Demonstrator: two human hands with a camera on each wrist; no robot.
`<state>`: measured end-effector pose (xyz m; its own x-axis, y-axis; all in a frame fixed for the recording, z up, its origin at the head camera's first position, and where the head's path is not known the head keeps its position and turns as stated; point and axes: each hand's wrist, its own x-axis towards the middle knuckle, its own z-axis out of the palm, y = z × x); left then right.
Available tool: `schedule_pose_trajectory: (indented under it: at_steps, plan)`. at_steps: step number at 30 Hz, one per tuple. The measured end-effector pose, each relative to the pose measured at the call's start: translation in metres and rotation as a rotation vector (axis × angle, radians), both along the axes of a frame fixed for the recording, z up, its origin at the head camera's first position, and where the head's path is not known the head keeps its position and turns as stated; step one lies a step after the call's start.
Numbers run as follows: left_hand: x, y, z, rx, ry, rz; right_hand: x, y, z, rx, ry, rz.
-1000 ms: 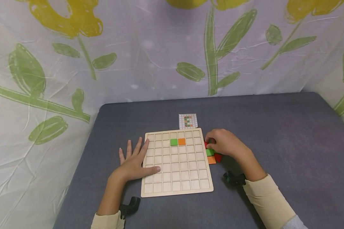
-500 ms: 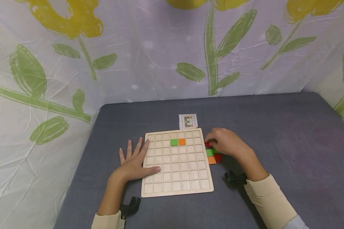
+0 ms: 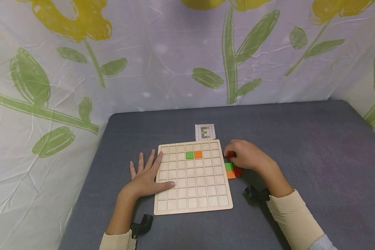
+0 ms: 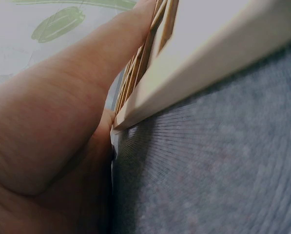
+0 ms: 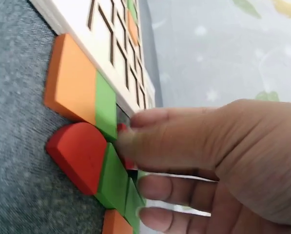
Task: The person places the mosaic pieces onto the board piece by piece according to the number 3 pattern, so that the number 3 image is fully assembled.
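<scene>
A wooden grid board (image 3: 187,177) lies on the table, with a green square tile (image 3: 189,155) and an orange square tile (image 3: 198,154) side by side in its upper cells. Fingers spread, my left hand (image 3: 147,180) rests on the board's left edge, its thumb over the frame. Just off the right edge, my right hand (image 3: 245,154) pinches a small red piece (image 3: 231,155) between thumb and fingers; its shape is mostly hidden. Below that hand sit a green tile (image 3: 229,166), an orange tile (image 3: 230,174) and a red round-edged piece (image 5: 79,153).
A small printed card (image 3: 205,132) with a coloured grid pattern touches the board's far edge. More green tiles (image 5: 113,175) and another orange tile (image 5: 116,223) lie beneath the right hand. A flowered cloth (image 3: 162,69) hangs behind the table (image 3: 300,146).
The red piece beside the board has shifted slightly and turned between my right fingers. My left hand and the board stay put.
</scene>
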<state>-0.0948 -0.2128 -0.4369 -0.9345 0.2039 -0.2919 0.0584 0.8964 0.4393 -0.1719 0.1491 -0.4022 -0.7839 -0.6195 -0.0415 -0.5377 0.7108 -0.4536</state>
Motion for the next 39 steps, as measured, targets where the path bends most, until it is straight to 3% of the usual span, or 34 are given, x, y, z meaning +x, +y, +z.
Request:
schedule_pose_trajectory:
  at_steps: [8,14,32,39]
  plan:
    - [-0.0005,-0.0002,-0.0009,-0.004,0.006,0.002,-0.002,0.0042,0.004,0.099,-0.05,-0.134]
    - [-0.0003,-0.0004,-0.0007,-0.007,0.003,0.001,-0.0027,0.0048,0.0052,0.117,-0.074,-0.167]
    - [-0.0006,-0.0009,-0.0023,0.0,0.003,0.006,-0.0047,0.0039,0.0027,0.099,-0.066,-0.142]
    - [-0.0006,-0.0008,-0.002,0.0,0.005,0.003,-0.0052,0.0044,0.002,0.089,-0.036,-0.074]
